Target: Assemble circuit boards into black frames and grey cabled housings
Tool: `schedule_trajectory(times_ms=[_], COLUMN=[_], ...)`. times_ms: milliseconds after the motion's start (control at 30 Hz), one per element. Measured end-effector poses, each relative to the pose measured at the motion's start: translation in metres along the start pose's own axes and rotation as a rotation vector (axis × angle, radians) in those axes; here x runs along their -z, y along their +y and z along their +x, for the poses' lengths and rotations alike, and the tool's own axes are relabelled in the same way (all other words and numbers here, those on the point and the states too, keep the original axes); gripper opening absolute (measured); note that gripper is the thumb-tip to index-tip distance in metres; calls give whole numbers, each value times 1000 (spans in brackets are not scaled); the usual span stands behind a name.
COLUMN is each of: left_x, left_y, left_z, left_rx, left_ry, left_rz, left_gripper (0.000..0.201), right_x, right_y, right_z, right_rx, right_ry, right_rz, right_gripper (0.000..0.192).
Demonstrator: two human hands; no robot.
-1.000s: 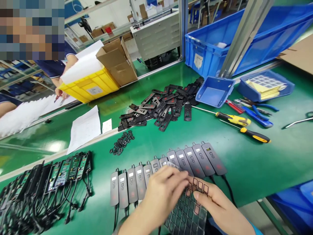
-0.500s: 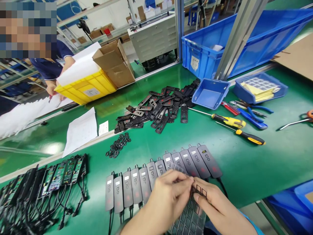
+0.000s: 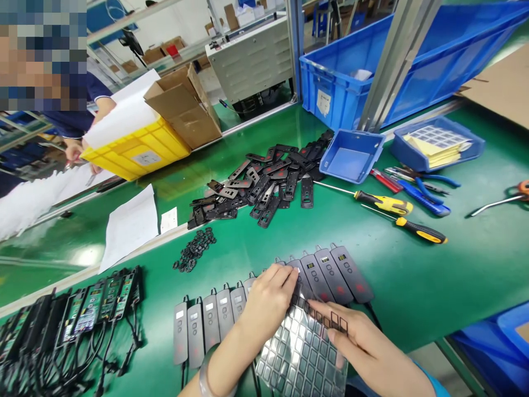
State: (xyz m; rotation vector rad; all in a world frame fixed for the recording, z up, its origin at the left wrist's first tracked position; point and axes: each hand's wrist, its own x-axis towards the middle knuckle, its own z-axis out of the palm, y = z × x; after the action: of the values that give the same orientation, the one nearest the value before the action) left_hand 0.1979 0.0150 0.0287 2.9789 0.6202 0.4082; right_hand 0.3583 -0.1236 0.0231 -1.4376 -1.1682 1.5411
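Observation:
A row of grey remote-like units [image 3: 330, 273] with small displays lies side by side on the green bench. My left hand [image 3: 268, 303] rests fingertips-down on the units in the middle of the row. My right hand [image 3: 355, 342] holds a shiny sheet of small rectangular stickers [image 3: 301, 353] by its right edge, just in front of the row. The sheet covers the near ends of some units.
A pile of black plastic plates [image 3: 264, 184], small black rings [image 3: 194, 249], open circuit units with cables [image 3: 74, 320], two yellow-handled screwdrivers [image 3: 392, 212], pliers [image 3: 425, 190], blue trays [image 3: 351, 154], a blue crate [image 3: 372, 71]. Another person's hand [image 3: 72, 150] works by a yellow bin [image 3: 136, 146].
My left hand has left the sheet's top edge and moved forward onto the row of units. The sheet now lies lower and flatter under my right hand.

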Motion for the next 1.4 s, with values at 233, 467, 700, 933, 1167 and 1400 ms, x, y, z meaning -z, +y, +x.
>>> schedule_trajectory(times_ms=[233, 467, 700, 933, 1167, 1400], left_x=[8, 2, 19, 19, 26, -8], left_y=[10, 3, 37, 63, 46, 4], left_z=[1, -2, -7, -5, 12, 21], left_rx=[7, 103, 171, 113, 232, 34], left_ry=[-78, 2, 153, 197, -2, 9], left_rz=[115, -11, -455, -560, -794, -255], left_gripper=[32, 33, 26, 25, 18, 20], right_x=[2, 1, 0, 2, 8, 9], right_y=[-7, -4, -9, -23, -18, 4], right_z=[1, 0, 0, -1, 2, -2], right_rx=[-31, -46, 20, 238, 147, -18], right_ry=[-28, -20, -42, 104, 51, 13], right_rz=[36, 90, 121, -172, -154, -86], right_gripper=[46, 45, 38, 23, 27, 49])
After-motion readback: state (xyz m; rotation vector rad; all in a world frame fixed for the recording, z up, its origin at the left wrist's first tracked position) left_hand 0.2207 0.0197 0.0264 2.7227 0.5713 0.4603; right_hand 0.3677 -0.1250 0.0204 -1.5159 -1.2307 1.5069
